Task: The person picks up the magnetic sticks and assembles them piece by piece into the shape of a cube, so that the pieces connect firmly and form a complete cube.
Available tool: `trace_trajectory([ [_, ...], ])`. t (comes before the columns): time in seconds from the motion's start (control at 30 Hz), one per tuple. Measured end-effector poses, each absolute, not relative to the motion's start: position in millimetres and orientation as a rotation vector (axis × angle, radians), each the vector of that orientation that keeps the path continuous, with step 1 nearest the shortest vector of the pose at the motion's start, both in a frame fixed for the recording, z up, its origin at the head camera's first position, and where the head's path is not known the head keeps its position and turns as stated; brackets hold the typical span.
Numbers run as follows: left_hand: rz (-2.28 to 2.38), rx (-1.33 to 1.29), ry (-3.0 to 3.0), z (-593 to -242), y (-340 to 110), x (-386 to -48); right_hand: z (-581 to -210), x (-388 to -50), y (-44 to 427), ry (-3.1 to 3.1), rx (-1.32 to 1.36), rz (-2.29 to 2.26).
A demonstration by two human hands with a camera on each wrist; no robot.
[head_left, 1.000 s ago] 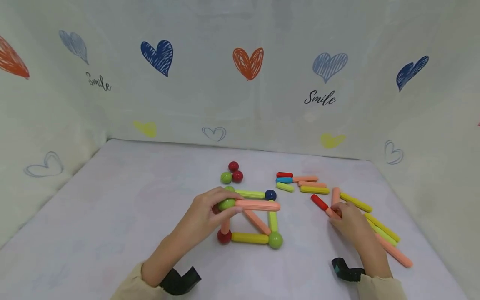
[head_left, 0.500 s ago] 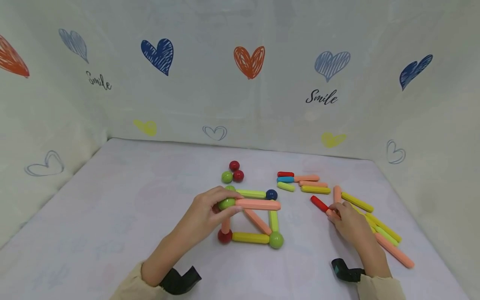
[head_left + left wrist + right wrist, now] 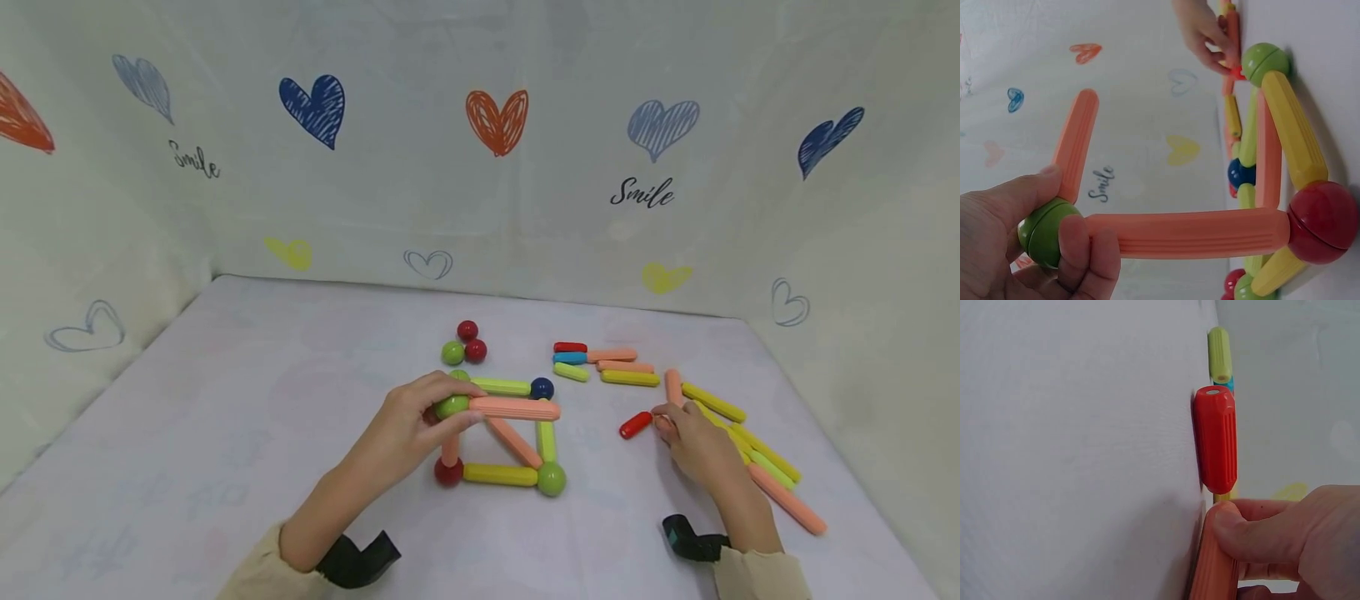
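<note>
My left hand (image 3: 412, 421) grips a green ball (image 3: 1047, 234) atop an upright salmon stick (image 3: 1197, 236). A second salmon stick (image 3: 517, 408) juts right from that ball. Below is a frame of sticks and balls: a red ball (image 3: 448, 472), a yellow stick (image 3: 500, 475), a green ball (image 3: 551, 479), a dark blue ball (image 3: 542, 388) and a diagonal salmon stick (image 3: 513, 442). Over on the right, my right hand (image 3: 701, 442) pinches a salmon stick (image 3: 1213, 562) between thumb and fingers. A short red stick (image 3: 1216, 440) lies just beyond its end; whether they touch, I cannot tell.
Two red balls and a green ball (image 3: 452, 353) sit behind the frame. Short sticks, including a blue one (image 3: 570, 358), lie at the back right. Yellow sticks (image 3: 712, 402) and a long salmon stick (image 3: 787, 498) surround the right hand. A patterned cloth wall (image 3: 480, 208) stands behind.
The red stick's far end has swung toward me, so it now lies at an angle to the salmon stick in my right hand. My left hand has stayed in place.
</note>
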State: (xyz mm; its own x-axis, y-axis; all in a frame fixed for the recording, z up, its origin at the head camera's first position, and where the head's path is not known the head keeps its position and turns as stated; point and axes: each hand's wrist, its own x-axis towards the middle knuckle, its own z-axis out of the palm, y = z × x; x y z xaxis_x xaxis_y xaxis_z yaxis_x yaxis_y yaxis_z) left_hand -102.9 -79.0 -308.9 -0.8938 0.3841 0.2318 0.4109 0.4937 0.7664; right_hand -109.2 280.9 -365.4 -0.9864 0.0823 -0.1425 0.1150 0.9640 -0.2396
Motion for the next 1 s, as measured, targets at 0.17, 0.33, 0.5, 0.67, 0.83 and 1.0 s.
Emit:
trace_trajectory([
  [0.17,-1.390,-0.717,-2.689,-309.3,-80.0,-103.6,-358.3,-109.2,282.7,2.947,0.215,-0.430],
  [0.33,-1.405,-0.723,-2.672,-308.8,-81.2,-103.9,-354.5,-110.5,284.2,2.947,0.142,-0.611],
  [0.5,-1.414,-0.719,-2.675,-309.1,-80.7,-105.0,-344.8,-107.7,275.3,2.967,-0.047,-0.927],
  [0.67,-1.418,-0.712,-2.686,-308.9,-80.0,-105.3,-324.8,-94.4,249.4,2.987,-0.233,-1.186],
  [0.83,-1.430,-0.716,-2.676,-308.7,-79.5,-105.5,-312.8,-83.9,220.7,2.885,-0.540,-1.367],
  [1.0,-1.444,-0.723,-2.674,-309.9,-78.9,-105.5,-315.6,-79.6,199.6,2.710,-0.747,-1.418],
])
